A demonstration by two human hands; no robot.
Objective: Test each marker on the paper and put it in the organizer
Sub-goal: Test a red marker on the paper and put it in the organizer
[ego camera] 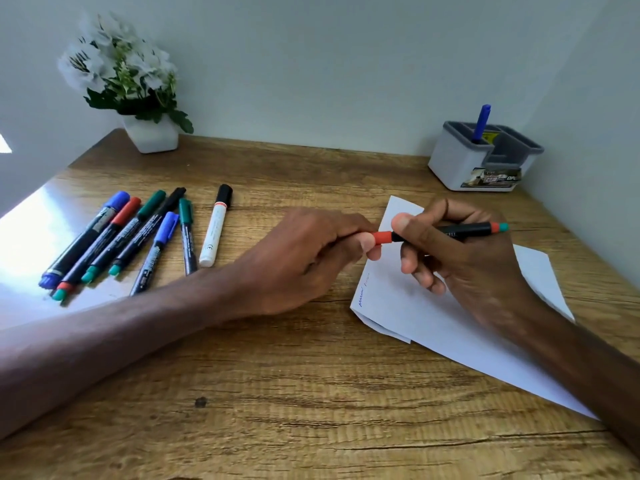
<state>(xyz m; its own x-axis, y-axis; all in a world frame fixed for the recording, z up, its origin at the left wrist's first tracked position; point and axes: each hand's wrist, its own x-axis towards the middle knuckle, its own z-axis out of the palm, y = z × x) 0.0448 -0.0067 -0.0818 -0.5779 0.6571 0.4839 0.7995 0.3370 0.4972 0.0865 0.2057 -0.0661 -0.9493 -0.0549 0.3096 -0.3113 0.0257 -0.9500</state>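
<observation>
Forearms angle in over surface [311, 393]; left hand [304, 258] pinches red cap [382, 237], right hand [467, 258] curled round marker [464, 231] barrel, level above paper [433, 323]; organizer [460, 161] back right.

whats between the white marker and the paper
In the head view, only the left hand, over bare tabletop, its fingers pinching the red cap of the marker over the paper.

Red-capped black marker [467, 231] level over white paper [433, 323], seven markers [138, 233] lying left, blue marker [482, 123] upright in organizer [457, 161]
</observation>
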